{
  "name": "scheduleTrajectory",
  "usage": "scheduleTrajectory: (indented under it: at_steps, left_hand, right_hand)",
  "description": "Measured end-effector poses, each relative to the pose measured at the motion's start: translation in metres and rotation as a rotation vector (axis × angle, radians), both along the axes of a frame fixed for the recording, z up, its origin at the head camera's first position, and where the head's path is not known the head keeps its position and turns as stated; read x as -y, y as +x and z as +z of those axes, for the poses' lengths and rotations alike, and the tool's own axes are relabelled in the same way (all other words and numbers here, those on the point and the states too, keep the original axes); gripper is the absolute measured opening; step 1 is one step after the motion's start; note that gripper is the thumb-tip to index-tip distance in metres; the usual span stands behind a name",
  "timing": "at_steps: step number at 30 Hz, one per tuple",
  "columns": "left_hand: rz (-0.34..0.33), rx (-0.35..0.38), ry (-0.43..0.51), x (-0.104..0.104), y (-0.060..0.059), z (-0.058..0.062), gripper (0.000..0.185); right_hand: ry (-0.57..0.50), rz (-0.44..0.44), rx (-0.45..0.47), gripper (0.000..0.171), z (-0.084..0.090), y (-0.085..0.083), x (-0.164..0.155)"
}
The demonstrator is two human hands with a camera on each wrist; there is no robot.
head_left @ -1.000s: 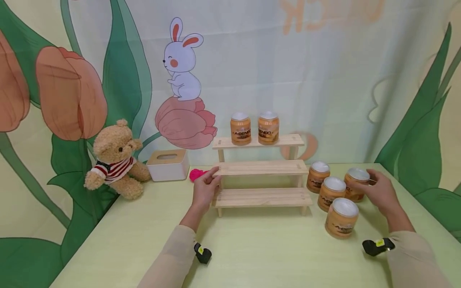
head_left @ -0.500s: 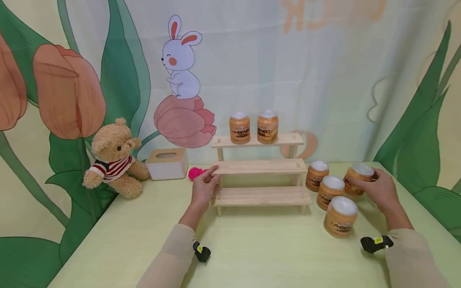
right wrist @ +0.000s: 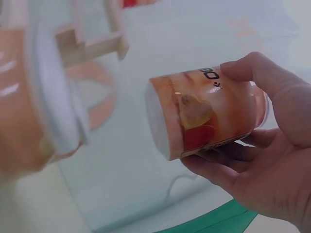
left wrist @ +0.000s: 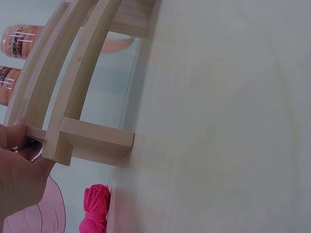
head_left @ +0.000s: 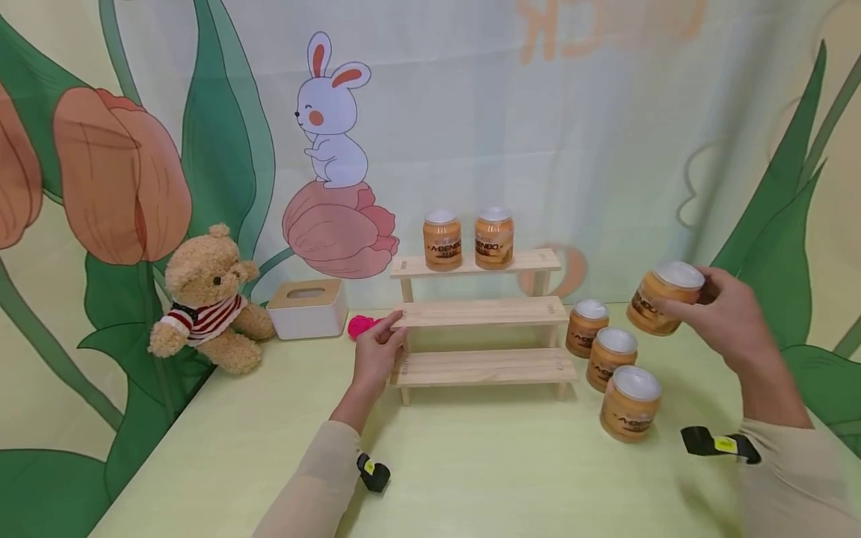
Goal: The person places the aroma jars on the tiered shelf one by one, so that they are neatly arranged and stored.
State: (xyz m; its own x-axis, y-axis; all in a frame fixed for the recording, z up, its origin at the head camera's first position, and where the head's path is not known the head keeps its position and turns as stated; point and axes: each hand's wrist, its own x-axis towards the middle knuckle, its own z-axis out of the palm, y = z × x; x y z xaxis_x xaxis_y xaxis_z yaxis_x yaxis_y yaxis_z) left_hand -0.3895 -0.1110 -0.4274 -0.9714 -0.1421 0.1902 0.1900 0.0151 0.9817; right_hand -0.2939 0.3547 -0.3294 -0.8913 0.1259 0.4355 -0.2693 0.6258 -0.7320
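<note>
Teddy bear [head_left: 207,300] beside tissue box [head_left: 308,308], pink yarn [head_left: 359,326], rabbit backdrop [head_left: 332,112]

We're wearing a long-sleeved top in a pale beige, kind of cream colour, and both sleeves [head_left: 316,478] are reaching down to the wrists. We're also wearing a small black gadget on each wrist: the left wrist unit [head_left: 372,472] is showing a tiny yellow-green sticker, and the right wrist unit [head_left: 720,444] is showing a bigger yellow-green tag on its black strap. Both hands are bare, the left hand [head_left: 377,356] and the right hand [head_left: 729,320].
</note>
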Motion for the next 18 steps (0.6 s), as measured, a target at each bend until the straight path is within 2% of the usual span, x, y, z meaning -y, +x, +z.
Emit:
scheduleTrajectory:
  at_steps: [3, 8, 14, 18]
  left_hand:
    - [-0.004, 0.005, -0.008, -0.001, 0.001, 0.003, 0.039]
    - [-0.003, -0.011, -0.014, -0.002, 0.0, 0.005, 0.039]
    - [0.003, -0.009, 0.006, -0.001, -0.002, 0.001, 0.039]
    - [-0.001, 0.001, 0.007, -0.001, -0.001, 0.001, 0.039]
  right_hand:
    - [0.013, 0.042, 0.014, 0.066, 0.01, 0.008, 0.011]
    - [0.017, 0.158, 0.046, 0.064, 0.02, 0.013, 0.041]
    - [-0.022, 0.265, 0.146, 0.077, 0.02, 0.012, 0.089]
    - [-0.086, 0.335, 0.177, 0.074, 0.017, 0.01, 0.117]
